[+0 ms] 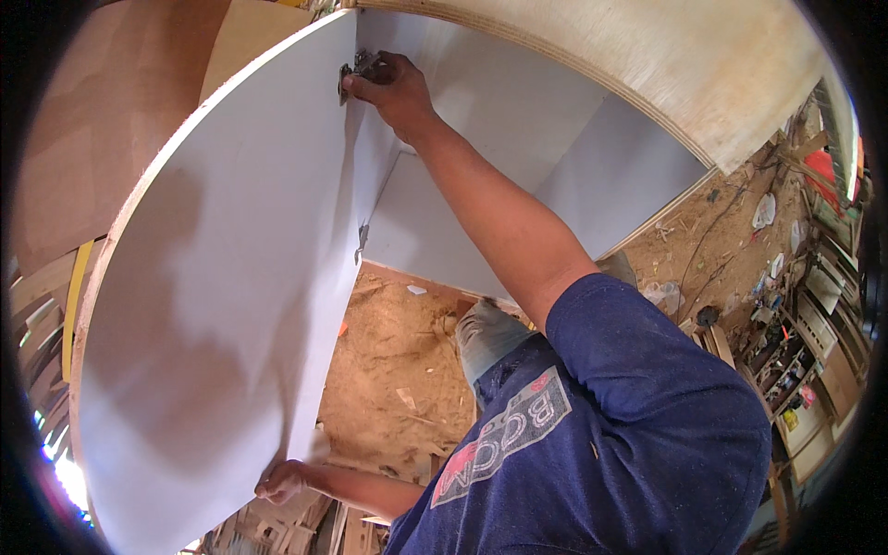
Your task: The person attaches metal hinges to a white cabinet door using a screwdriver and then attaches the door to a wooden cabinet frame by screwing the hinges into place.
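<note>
A white cabinet door (222,277) stands swung out at the left, its raw wood edge curving along the far side. My left hand (285,481) is closed on the door's near lower edge, thumb and fingers curled there. At the far end my right hand (398,88) reaches across to the cabinet's inner side wall and pinches a metal cabinet hinge (346,81) that joins door and cabinet. The fingers partly hide this hinge. A second hinge (362,242) shows lower along the same joint.
The white-lined cabinet (481,92) has exposed plywood edges and a bare plywood panel (684,65) above. Sandy ground (398,370) with scraps lies below. Brown sheets (111,120) stand behind the door. Timber pieces and clutter (814,342) crowd the right side.
</note>
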`<state>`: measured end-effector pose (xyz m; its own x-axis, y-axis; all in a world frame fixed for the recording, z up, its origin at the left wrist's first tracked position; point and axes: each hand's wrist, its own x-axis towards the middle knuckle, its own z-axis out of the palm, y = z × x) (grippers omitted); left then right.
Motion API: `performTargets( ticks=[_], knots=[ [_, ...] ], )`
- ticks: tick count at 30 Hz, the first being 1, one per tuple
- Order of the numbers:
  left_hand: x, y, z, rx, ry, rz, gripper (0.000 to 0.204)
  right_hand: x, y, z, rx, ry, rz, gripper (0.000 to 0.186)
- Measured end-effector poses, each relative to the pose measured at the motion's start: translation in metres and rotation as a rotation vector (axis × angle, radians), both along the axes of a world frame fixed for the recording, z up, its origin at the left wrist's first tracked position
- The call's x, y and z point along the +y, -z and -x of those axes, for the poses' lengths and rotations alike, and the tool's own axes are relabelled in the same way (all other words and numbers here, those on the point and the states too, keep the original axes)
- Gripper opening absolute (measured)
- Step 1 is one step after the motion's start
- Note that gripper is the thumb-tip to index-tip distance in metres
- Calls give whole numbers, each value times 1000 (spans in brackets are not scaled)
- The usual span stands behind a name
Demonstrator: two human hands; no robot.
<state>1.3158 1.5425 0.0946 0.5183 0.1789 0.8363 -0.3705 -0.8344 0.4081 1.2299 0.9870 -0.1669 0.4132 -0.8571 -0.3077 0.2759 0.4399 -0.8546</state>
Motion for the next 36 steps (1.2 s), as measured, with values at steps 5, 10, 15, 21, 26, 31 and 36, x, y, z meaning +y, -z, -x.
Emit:
performTargets(
  ticks=[5, 10, 15, 21, 26, 31, 36],
  knots=[
    [-6, -2, -1, 2, 11, -23, 81, -2, 4, 0, 129, -10, 29, 64],
    [-13, 0, -3, 12, 29, -31, 81, 5, 19, -1, 152, -27, 6, 77],
    [-13, -1, -5, 15, 25, -54, 81, 9, 13, 0, 194, -81, 30, 96],
    [-7, -5, -5, 18, 16, -79, 80, 3, 10, -3, 55, -11, -31, 86],
    [-6, -4, -7, 22, 18, -89, 80, -1, 22, -9, 55, 61, 31, 75],
    [-1, -6, -6, 20, 4, -106, 80, 3, 10, -8, 7, 21, -45, 72],
    [-5, -7, -7, 20, 17, -109, 79, -1, 18, -9, 26, 30, 31, 76]
  ],
)
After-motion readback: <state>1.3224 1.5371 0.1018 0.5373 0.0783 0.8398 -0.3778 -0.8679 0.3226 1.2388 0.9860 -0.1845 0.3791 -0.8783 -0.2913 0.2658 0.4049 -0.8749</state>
